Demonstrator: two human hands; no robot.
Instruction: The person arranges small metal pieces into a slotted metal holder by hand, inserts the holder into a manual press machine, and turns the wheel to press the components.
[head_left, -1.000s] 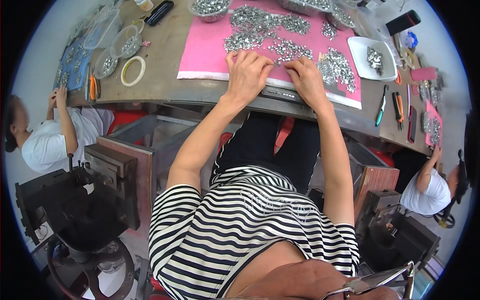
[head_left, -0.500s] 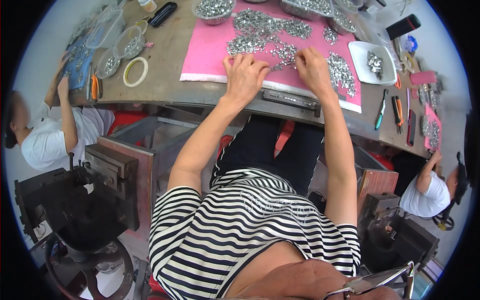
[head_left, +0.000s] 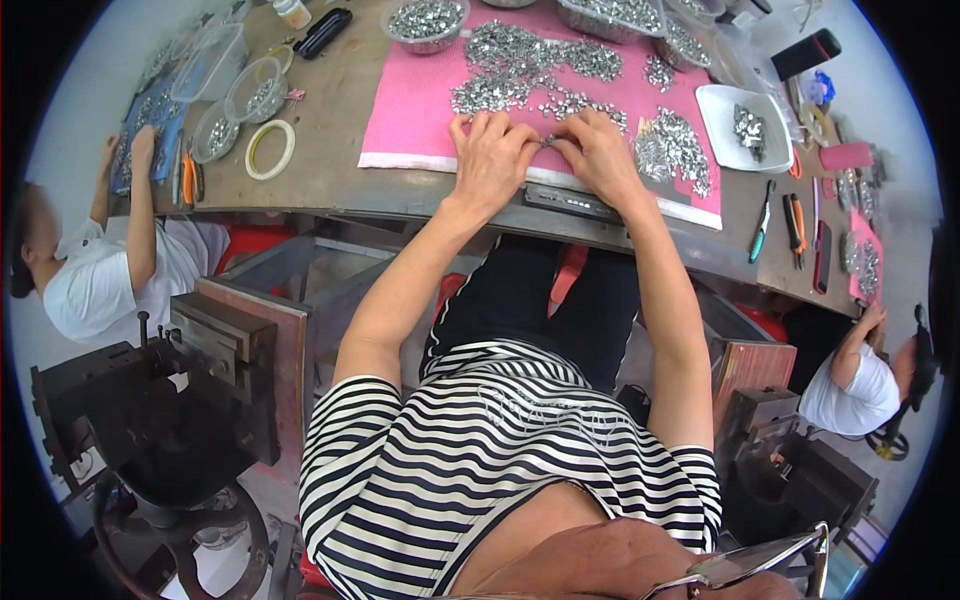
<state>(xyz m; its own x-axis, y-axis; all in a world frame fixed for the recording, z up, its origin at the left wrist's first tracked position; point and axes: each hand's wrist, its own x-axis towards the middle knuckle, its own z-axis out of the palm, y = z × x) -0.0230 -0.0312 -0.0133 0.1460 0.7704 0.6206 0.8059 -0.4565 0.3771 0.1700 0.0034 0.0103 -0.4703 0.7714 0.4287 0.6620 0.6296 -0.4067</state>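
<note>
My left hand (head_left: 488, 160) is over the near edge of a pink mat (head_left: 408, 120), its thumb and forefinger pinched together. Facing it, my right hand (head_left: 598, 158) is also closed in a pinch. Between the two sets of fingertips is a small silver metal piece (head_left: 547, 141), partly covered by them. Just beyond my hands, loose silver pieces (head_left: 570, 103) are scattered, with a larger heap (head_left: 505, 55) behind. Another spread of pieces (head_left: 682, 150) lies to the right of my right hand.
Clear tubs of metal pieces (head_left: 428, 42) line the mat's far side. At right stand a white tray (head_left: 715, 118) and pliers (head_left: 796, 225); at left lies a tape roll (head_left: 271, 150). A metal bar (head_left: 570, 202) is at the table edge. Co-workers sit on both sides.
My right hand has moved left and nearer to me, meeting my left fingertips at the small piece. The left co-worker's hands have moved farther over the blue mat.
</note>
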